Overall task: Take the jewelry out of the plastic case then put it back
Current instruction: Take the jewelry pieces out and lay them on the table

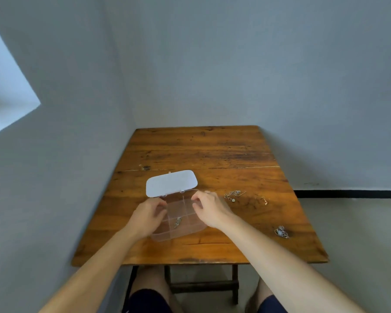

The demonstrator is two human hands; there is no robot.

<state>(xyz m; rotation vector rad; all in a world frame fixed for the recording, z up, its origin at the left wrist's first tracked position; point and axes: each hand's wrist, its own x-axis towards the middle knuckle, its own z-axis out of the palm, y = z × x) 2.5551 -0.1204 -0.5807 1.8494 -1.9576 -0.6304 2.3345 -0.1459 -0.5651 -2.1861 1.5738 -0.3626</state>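
Toward the table's (212, 150) left edge sits the open plastic case (178, 220), left hand (148, 216) steadying its side – fingers curled. Right hand (209, 207) pinches over a far compartment; contents indiscernible. 3 jewelry pieces (234, 195) lie toward the right edge; 1 remaining piece (177, 222) stays inside.

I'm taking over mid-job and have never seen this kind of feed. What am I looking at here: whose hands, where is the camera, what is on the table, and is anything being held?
There is no machine: a person works with bare hands, filmed by one wide-angle camera on their head, looking down. On the wooden table sits a clear plastic case with compartments, its white lid swung open at the far side. The left hand and right hand rest at the case's two sides; whether either pinches anything is too small to tell. One jewelry piece lies inside. Three pieces lie out on the table to the right: a silver chain, a small gold piece and a silver pendant.
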